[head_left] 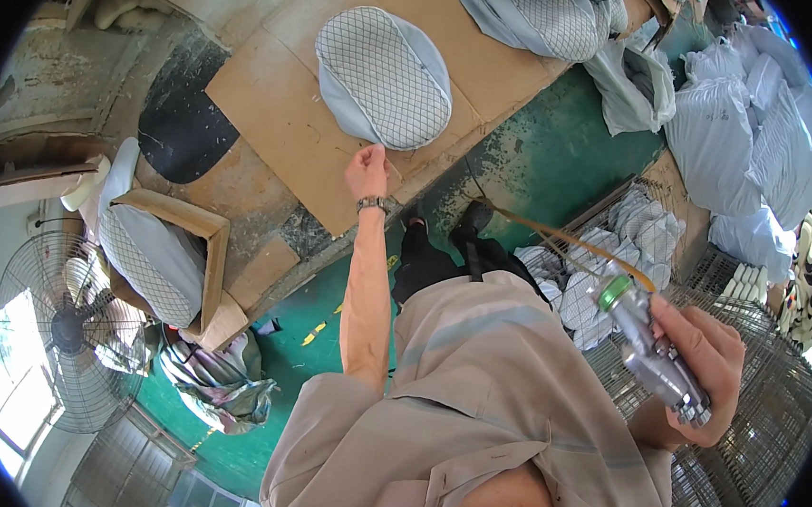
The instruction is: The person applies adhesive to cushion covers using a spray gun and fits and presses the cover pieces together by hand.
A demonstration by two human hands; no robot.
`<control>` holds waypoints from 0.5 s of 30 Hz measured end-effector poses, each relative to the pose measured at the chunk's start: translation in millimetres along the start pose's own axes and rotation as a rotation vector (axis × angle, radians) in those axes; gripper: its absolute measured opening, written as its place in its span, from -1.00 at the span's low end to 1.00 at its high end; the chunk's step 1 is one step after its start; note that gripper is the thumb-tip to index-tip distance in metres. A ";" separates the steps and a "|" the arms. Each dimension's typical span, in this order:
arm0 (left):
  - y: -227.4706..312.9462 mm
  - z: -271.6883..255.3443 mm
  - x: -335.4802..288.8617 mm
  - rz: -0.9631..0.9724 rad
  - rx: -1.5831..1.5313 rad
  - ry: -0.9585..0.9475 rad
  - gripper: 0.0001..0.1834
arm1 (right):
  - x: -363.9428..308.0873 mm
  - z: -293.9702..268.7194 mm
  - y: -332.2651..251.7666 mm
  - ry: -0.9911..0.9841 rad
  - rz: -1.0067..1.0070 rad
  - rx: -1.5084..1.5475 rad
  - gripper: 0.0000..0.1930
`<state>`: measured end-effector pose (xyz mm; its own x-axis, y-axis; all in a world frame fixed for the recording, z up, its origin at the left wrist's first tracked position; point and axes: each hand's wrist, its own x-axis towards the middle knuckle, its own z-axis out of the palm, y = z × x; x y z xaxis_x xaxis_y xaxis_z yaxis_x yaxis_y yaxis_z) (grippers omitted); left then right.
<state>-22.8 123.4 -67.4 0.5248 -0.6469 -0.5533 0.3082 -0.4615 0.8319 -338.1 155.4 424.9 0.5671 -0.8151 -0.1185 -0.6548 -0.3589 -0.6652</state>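
An oval padded cushion (382, 75), with a white top quilted in dark diamond lines and a pale grey fabric side, lies on the cardboard-covered table (276, 143). My left hand (368, 169), with a watch at its wrist, is at the cushion's near edge, fingers closed in a pinch on the rim of its fabric. Off to the right, away from the table, my right hand (717, 359) is wrapped round a silver metal spray gun (646, 349) with a green ring. A thin brownish hose (560, 235) runs near the gun toward the table's edge.
More quilted cushions (548, 22) are piled at the table's far right. Another cushion stands in a cardboard box (218, 248) at left, near a large fan (66, 327). White bags (720, 135), a wire crate of quilted covers (631, 238) and wire racks (744, 442) stand at right.
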 end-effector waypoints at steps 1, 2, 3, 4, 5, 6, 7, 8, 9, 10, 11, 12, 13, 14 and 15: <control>2.8 3.1 5.1 -0.012 0.033 0.023 -0.72 | -1.5 3.3 -4.2 0.063 0.080 -0.045 -0.31; 4.7 3.9 7.7 -0.023 0.068 0.046 -0.71 | -1.5 5.6 -7.0 0.127 0.160 -0.088 -0.30; 6.6 5.3 10.0 -0.022 0.069 0.039 -0.71 | -1.1 4.0 -7.7 0.101 0.168 -0.061 -0.31; 8.4 6.3 11.7 -0.049 0.077 0.029 -0.71 | -0.2 2.5 -9.2 0.106 0.173 -0.062 -0.31; 10.6 6.8 13.7 -0.075 0.086 0.021 -0.71 | 0.9 1.1 -10.6 0.092 0.163 -0.062 -0.32; 11.0 6.3 15.7 -0.074 0.088 0.016 -0.71 | 1.1 1.4 -12.3 0.077 0.153 -0.062 -0.33; 11.5 5.5 17.7 -0.095 0.120 0.015 -0.71 | 2.2 6.8 -13.5 0.080 0.155 -0.062 -0.33; 12.0 4.6 19.5 -0.117 0.151 0.015 -0.71 | 4.2 15.8 -14.1 0.171 0.140 -0.061 -0.32; 12.0 4.6 21.0 -0.115 0.148 0.017 -0.71 | 7.0 20.5 -13.5 0.260 0.119 -0.061 -0.30; 11.4 4.7 21.0 -0.119 0.124 -0.002 -0.71 | 8.6 20.6 -11.3 0.259 0.114 -0.062 -0.30; 10.7 4.8 20.7 -0.124 0.098 -0.019 -0.72 | 9.9 19.1 -8.3 0.211 0.068 -0.025 -0.30; 9.7 4.5 22.1 -0.118 0.091 -0.010 -0.72 | 15.4 18.3 -5.5 0.163 0.018 0.013 -0.31; 8.5 4.5 22.9 -0.158 0.042 -0.010 -0.72 | 22.9 19.7 -9.6 0.193 0.017 0.023 -0.34; 8.5 5.1 25.7 -0.197 -0.008 -0.011 -0.72 | 30.2 19.1 -8.3 0.189 0.003 0.022 -0.34; 6.5 1.2 26.5 -0.203 -0.054 0.002 -0.71 | 34.2 17.1 -6.5 0.216 -0.021 0.010 -0.36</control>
<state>-7.8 102.5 -76.7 0.4489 -0.5431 -0.7097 0.4494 -0.5492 0.7045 -305.9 137.6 412.6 0.4591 -0.8866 0.0554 -0.6383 -0.3726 -0.6735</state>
